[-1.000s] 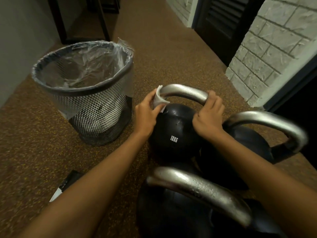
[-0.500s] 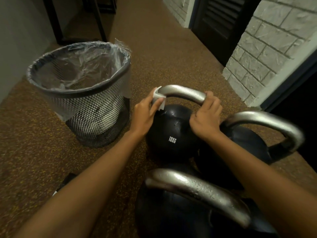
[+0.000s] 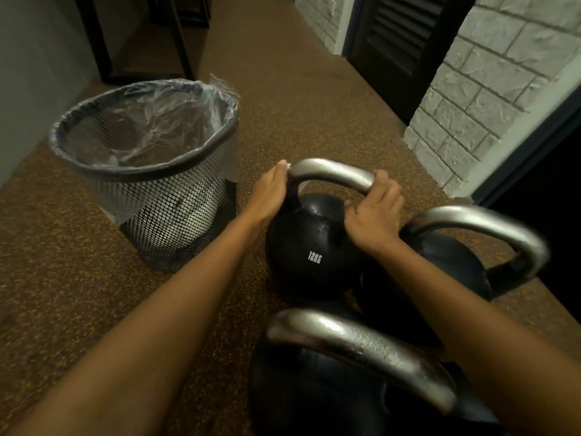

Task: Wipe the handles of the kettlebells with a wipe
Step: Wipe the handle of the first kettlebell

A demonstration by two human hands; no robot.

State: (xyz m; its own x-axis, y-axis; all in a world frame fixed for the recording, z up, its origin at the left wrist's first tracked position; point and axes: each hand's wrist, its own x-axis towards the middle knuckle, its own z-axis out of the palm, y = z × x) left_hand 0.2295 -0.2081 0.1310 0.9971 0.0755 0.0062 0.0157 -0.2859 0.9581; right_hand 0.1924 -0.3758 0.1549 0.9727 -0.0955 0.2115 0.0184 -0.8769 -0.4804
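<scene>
Three black kettlebells with silver handles stand together on the floor. On the far one, marked 12KG (image 3: 311,247), my left hand (image 3: 270,190) wraps the left bend of the handle (image 3: 333,173). The white wipe (image 3: 287,166) is under its fingers and only a thin edge shows. My right hand (image 3: 374,215) grips the right end of the same handle. A second kettlebell (image 3: 478,221) sits to the right. The third kettlebell (image 3: 361,344) is nearest me, between my forearms.
A black mesh waste bin (image 3: 151,171) with a clear plastic liner stands left of the kettlebells. Speckled brown floor runs ahead. A white brick pillar (image 3: 471,105) and a dark louvred door (image 3: 399,42) are at the right, and a dark frame (image 3: 179,42) is at the back left.
My left hand has closed further round the left bend of the handle, so the wipe that showed plainly before is now almost covered. My right hand keeps its hold.
</scene>
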